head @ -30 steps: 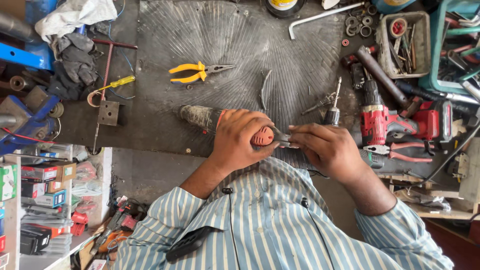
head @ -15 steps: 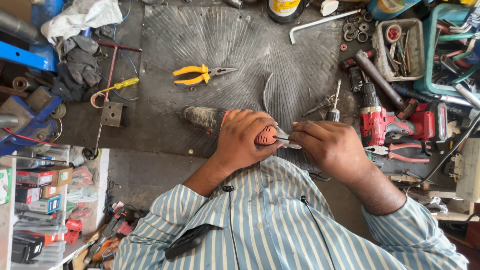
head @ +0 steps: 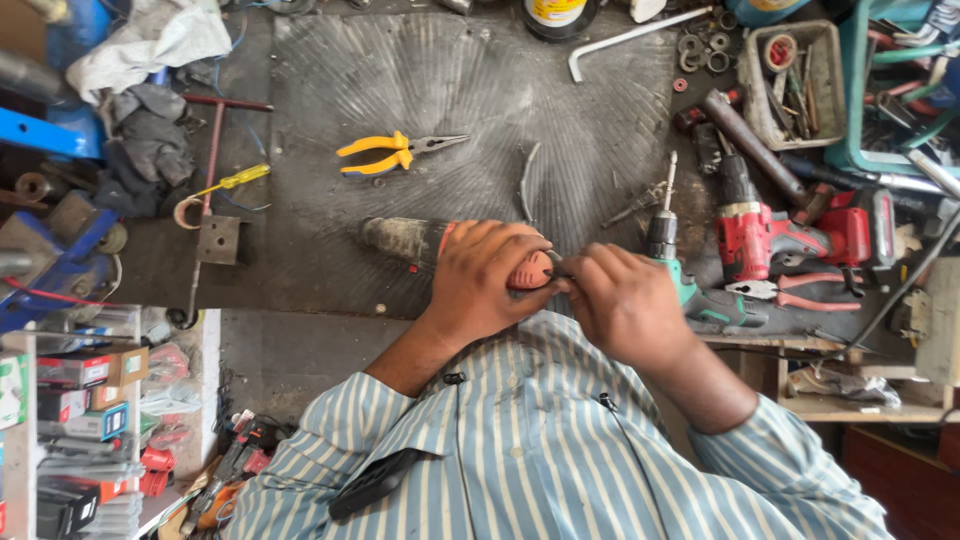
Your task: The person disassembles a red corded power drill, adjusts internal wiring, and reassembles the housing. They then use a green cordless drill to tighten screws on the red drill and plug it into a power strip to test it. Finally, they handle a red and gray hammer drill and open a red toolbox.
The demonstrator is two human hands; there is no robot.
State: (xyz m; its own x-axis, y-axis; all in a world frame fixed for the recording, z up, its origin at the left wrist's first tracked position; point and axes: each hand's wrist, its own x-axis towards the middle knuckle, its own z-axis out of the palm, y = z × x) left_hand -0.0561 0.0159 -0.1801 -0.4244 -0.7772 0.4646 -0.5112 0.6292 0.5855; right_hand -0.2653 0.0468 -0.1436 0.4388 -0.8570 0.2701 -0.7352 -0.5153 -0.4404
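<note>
The power tool (head: 420, 240) lies near the front edge of the desk (head: 450, 80), dark grimy nose pointing left, orange rear end under the left hand (head: 490, 280), which wraps it firmly. The right hand (head: 625, 300) pinches a thin metal piece at that end. It looks heavy, rigid and greasy; the thick body offers the surest grip.

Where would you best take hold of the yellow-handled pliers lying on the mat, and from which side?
Take the yellow-handled pliers by the two yellow handles, which splay slightly toward the image left, coming down from above with a hand closing across both. The thin metal jaws point toward the image right and offer little to hold. The pliers lie flat on the dark mat with bare mat all round them, so nothing blocks the reach.
</note>
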